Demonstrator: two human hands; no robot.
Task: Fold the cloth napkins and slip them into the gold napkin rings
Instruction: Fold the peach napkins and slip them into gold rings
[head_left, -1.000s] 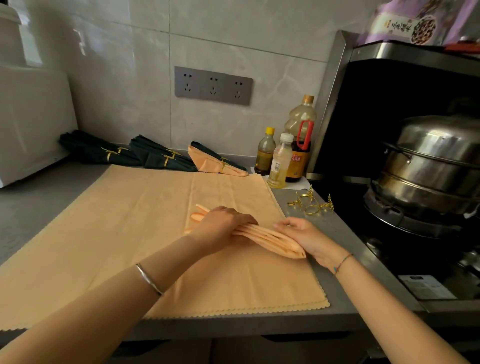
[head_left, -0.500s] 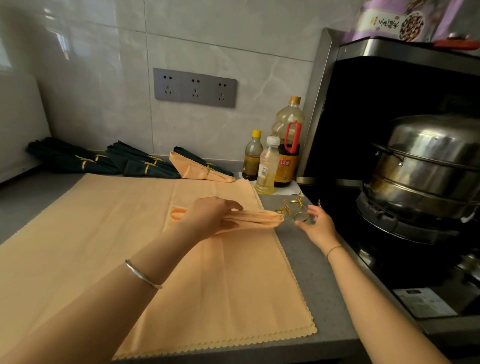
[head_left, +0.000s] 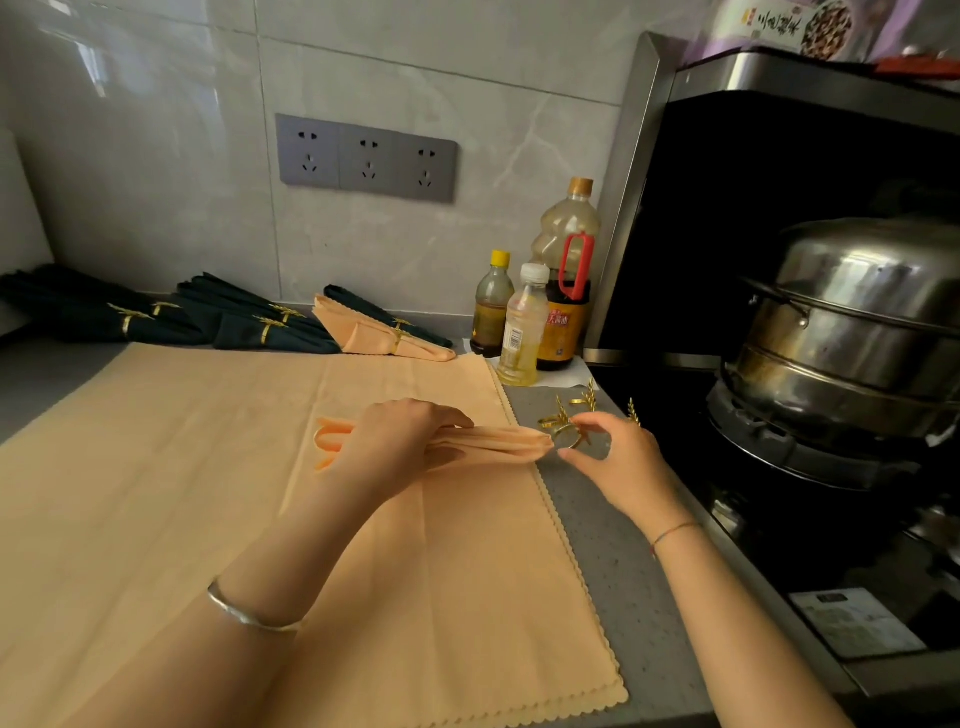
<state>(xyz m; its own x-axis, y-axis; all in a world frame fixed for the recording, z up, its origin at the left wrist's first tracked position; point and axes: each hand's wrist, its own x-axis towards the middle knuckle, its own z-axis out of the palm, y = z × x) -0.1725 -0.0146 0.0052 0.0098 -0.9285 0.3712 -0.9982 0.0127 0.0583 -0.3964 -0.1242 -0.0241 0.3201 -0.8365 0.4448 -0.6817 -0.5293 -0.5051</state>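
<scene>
Left hand (head_left: 400, 441) has its fingers curled firmly over the folded peach cloth napkin (head_left: 493, 444), with the narrow end pointing right. Right hand (head_left: 618, 457) pinches a gold leaf-trimmed napkin ring (head_left: 565, 430) between thumb and fingertips, right at the napkin's tip; touching or just short, hard to tell. The napkin's looped folds poke out behind the left hand, over a flat peach cloth (head_left: 182, 519) spread on the grey counter (head_left: 613, 545). Spare gold rings (head_left: 577, 401) lie just beyond. Ringed dark green napkins (head_left: 249, 322) line the wall.
</scene>
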